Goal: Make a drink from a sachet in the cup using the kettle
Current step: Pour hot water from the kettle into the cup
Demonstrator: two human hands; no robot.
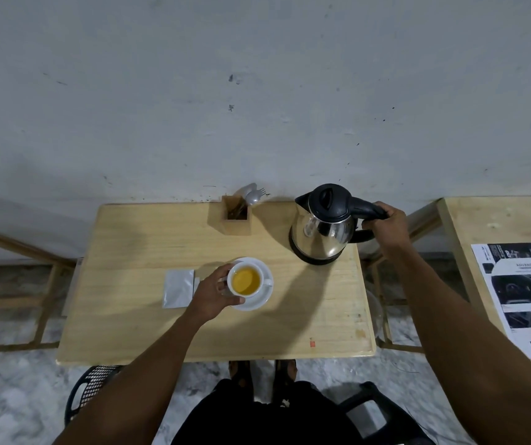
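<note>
Pale, scuffed wall (257, 91) seen behind a light wooden table (123, 316). Marbled grey floor (10, 396) below. Second wooden table (482, 220) placed at right; wooden frame (17, 252) noted at left.

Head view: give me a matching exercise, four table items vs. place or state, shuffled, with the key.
Items:
1. kettle
2. cup
3. sachet
4. wooden holder

Place or state:
A. lies flat on the table, beside the saucer on its left in the picture
B. stands at the back edge near the wall, cutlery sticking out
C. holds yellow liquid, steadied by the left hand
D. upright on its base, handle gripped by the right hand

Pairs: 1-D, 2-C, 3-A, 4-B
</note>
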